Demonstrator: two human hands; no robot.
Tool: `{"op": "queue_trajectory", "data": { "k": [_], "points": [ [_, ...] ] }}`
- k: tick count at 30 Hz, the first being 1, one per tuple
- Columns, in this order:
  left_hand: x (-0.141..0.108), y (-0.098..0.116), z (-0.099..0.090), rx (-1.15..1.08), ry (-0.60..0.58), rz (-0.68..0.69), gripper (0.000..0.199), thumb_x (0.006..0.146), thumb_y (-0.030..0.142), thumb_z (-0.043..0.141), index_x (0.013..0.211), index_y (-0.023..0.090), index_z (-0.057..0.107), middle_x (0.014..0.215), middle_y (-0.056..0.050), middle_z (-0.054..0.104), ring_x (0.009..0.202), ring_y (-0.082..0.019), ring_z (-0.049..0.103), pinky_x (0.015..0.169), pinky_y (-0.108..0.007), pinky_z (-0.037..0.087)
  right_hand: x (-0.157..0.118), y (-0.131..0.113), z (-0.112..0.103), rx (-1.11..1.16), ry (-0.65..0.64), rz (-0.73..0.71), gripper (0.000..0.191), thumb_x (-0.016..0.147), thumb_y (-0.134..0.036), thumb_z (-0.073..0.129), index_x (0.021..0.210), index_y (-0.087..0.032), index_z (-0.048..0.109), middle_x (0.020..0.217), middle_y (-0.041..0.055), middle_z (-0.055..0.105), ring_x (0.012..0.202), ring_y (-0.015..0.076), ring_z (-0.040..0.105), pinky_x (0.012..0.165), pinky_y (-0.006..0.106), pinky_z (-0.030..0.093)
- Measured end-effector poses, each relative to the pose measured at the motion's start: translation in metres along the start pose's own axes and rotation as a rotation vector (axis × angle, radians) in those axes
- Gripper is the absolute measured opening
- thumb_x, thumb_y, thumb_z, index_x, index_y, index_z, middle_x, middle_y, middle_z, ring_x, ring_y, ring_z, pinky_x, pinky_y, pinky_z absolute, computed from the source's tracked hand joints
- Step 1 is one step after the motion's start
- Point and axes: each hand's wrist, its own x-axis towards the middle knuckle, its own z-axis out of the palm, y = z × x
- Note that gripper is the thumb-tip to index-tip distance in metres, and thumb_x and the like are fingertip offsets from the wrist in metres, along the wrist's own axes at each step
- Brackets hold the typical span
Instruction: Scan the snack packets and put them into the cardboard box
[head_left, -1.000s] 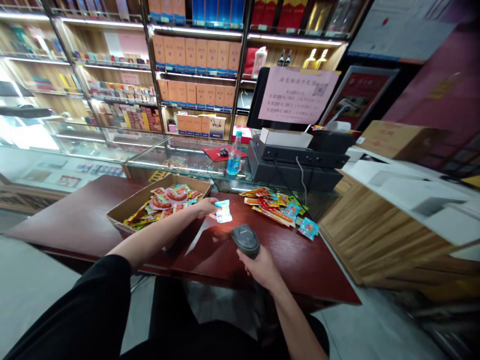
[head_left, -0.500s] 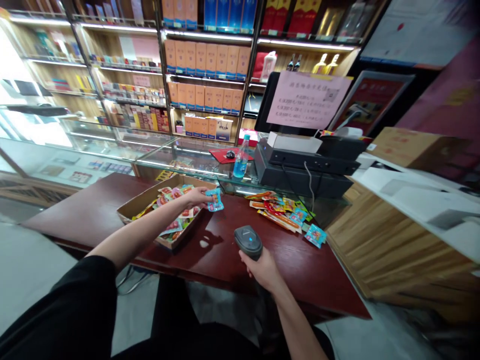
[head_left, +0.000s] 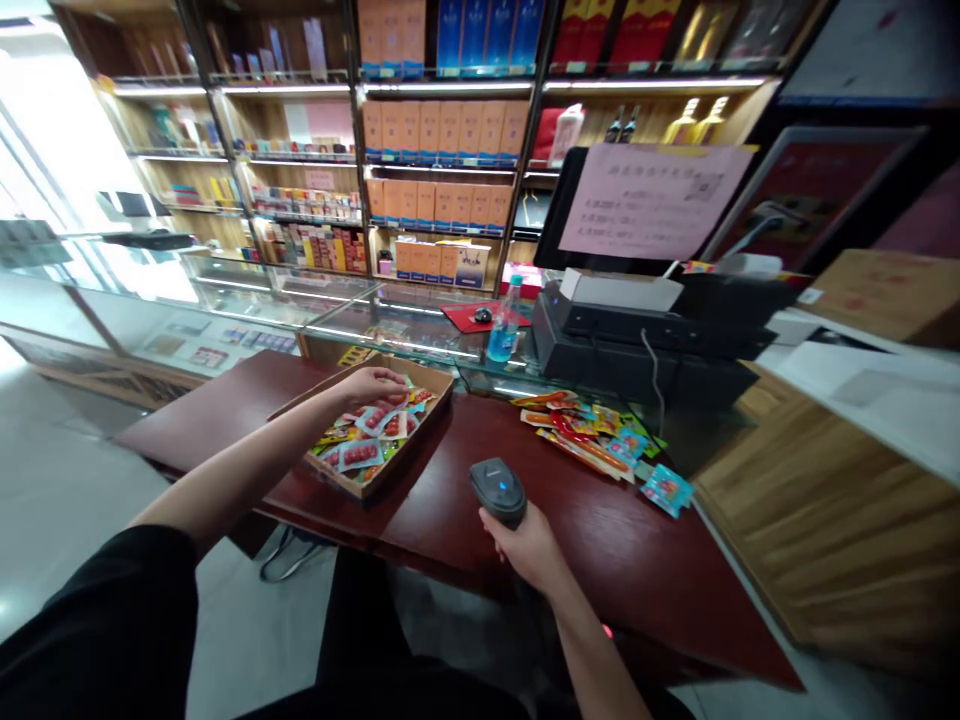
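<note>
My left hand (head_left: 373, 383) reaches palm down into a shallow cardboard box (head_left: 357, 487) full of colourful snack packets (head_left: 364, 440), its fingertips resting on the top packets with nothing gripped. A dark handheld barcode scanner (head_left: 498, 488) is in my right hand (head_left: 529, 546), which holds it upright above the near edge of the red-brown table (head_left: 450, 510). The scanner's head points toward the table's middle. To the right lies a loose pile of snack packets (head_left: 589, 428), with a single blue packet (head_left: 666, 489) at its near end.
A black register and printer (head_left: 645, 340) stand behind the pile, under a pink notice (head_left: 652, 200). A blue bottle (head_left: 504, 325) is on the glass counter (head_left: 352, 310). A wooden counter (head_left: 825, 520) borders the table on the right. Stocked shelves fill the back wall.
My left hand carried the small blue packet from in front of the scanner back left into the box and let it go. The scanner's light on the packet is gone. The view shifted left.
</note>
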Motion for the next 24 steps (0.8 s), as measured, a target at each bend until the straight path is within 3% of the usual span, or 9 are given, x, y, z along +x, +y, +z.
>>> {"op": "queue_trajectory", "data": {
  "k": [4, 10, 15, 19, 24],
  "points": [
    [0.026, 0.002, 0.062, 0.039, -0.142, -0.004, 0.055, 0.049, 0.036, 0.094, 0.091, 0.013, 0.067, 0.080, -0.004, 0.070, 0.072, -0.014, 0.067, 0.065, -0.026, 0.058, -0.010, 0.010, -0.020, 0.025, 0.080, 0.042, 0.029, 0.074, -0.046, 0.069, 0.078, -0.018, 0.061, 0.050, -0.0011, 0.060, 0.040, 0.0162, 0.057, 0.042, 0.026, 0.045],
    [0.079, 0.009, 0.179, 0.197, -0.235, 0.036, 0.048, 0.055, 0.036, 0.091, 0.092, 0.016, 0.069, 0.074, -0.001, 0.068, 0.071, -0.014, 0.065, 0.064, -0.024, 0.055, -0.024, 0.029, -0.057, 0.086, 0.200, 0.148, 0.029, 0.075, -0.044, 0.069, 0.083, -0.017, 0.061, 0.052, -0.0007, 0.061, 0.040, 0.0158, 0.057, 0.039, 0.024, 0.043],
    [0.129, 0.015, 0.261, 0.509, -0.184, 0.221, 0.037, 0.066, 0.035, 0.085, 0.097, 0.017, 0.074, 0.080, -0.003, 0.072, 0.075, -0.017, 0.068, 0.066, -0.022, 0.051, -0.030, 0.046, -0.090, 0.075, 0.317, 0.229, 0.028, 0.076, -0.043, 0.069, 0.085, -0.017, 0.061, 0.052, -0.0009, 0.061, 0.040, 0.0151, 0.057, 0.039, 0.023, 0.043],
    [0.154, 0.017, 0.304, 0.743, -0.102, 0.324, 0.042, 0.074, 0.035, 0.078, 0.113, 0.020, 0.073, 0.096, -0.005, 0.075, 0.090, -0.019, 0.070, 0.077, -0.022, 0.050, -0.034, 0.060, -0.109, 0.100, 0.384, 0.250, 0.026, 0.078, -0.042, 0.068, 0.083, -0.017, 0.059, 0.049, -0.0029, 0.057, 0.039, 0.0136, 0.055, 0.039, 0.022, 0.043],
    [0.167, 0.009, 0.325, 0.965, -0.050, 0.389, 0.045, 0.083, 0.042, 0.066, 0.125, 0.023, 0.069, 0.109, -0.010, 0.073, 0.105, -0.025, 0.067, 0.086, -0.028, 0.049, -0.039, 0.071, -0.122, 0.096, 0.418, 0.311, 0.026, 0.078, -0.041, 0.068, 0.083, -0.017, 0.059, 0.049, -0.0034, 0.057, 0.038, 0.0134, 0.055, 0.039, 0.022, 0.043]
  ]
}}
